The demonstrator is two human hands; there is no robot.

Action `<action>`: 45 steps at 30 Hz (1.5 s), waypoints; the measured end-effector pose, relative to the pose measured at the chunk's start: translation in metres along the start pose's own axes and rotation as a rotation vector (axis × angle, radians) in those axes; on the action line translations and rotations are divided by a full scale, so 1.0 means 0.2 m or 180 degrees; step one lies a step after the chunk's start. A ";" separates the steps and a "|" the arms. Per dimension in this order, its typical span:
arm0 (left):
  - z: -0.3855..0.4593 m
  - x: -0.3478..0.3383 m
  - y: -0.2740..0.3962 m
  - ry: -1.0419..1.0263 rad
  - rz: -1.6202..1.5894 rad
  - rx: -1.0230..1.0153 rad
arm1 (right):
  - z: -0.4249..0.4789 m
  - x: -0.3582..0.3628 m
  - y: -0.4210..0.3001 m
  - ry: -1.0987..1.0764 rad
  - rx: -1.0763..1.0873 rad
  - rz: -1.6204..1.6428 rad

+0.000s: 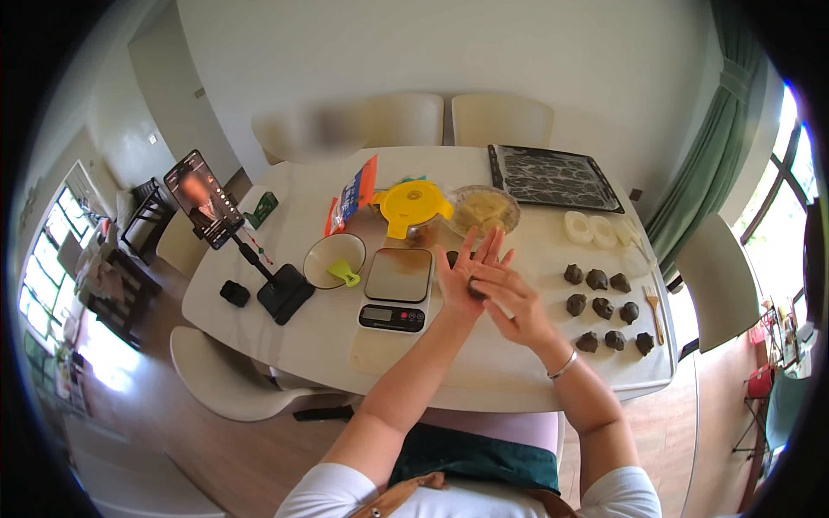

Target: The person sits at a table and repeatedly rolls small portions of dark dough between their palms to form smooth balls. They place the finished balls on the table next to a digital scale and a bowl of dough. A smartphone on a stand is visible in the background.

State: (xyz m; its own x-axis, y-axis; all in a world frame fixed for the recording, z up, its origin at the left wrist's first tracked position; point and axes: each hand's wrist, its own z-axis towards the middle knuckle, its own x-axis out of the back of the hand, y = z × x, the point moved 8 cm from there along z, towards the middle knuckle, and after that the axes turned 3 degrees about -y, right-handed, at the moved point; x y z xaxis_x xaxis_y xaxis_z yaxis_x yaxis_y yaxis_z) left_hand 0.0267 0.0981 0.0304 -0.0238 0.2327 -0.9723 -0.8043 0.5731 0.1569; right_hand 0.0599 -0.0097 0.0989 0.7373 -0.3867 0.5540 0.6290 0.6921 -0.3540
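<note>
A small dark ball of paste or dough [476, 288] lies between my two hands above the table. My left hand [461, 285] is palm up beneath it, fingers spread. My right hand [515, 304] rests over the ball and partly covers it. Behind my fingers, more dark pieces [453, 259] are partly hidden. To the right, several dark lumps [602, 308] sit in rows on the table. A kitchen scale [399, 275] with a brown-stained plate stands left of my hands. Beyond them is a glass bowl [486, 210] of pale yellow dough.
Left of the scale are a bowl [317, 262] with a green scraper [344, 272] and a phone on a stand [285, 292]. A yellow lid [414, 204], an orange-blue bag [353, 197], a black baking tray [554, 178], pale molds [589, 230] and a brush [655, 314] lie farther around.
</note>
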 end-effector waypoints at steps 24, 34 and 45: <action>-0.08 -0.02 -0.23 -0.0198 0.0036 0.0788 | -0.01 -0.02 0.09 0.0062 -0.0356 -0.0824; 0.00 0.03 -0.09 -0.0395 0.0301 0.0195 | 0.01 -0.05 -0.03 -0.0169 0.0239 -0.0295; -0.04 0.00 -0.04 0.0149 -0.0008 0.0142 | -0.03 -0.01 0.13 -0.0159 -0.0840 -0.0395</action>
State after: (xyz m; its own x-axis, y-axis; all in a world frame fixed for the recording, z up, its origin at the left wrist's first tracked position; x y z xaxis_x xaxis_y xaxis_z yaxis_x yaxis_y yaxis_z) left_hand 0.0284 0.0871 0.0269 -0.0502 0.1949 -0.9795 -0.7772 0.6084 0.1609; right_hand 0.0758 0.0056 0.0837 0.6417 -0.4236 0.6394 0.7609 0.4564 -0.4612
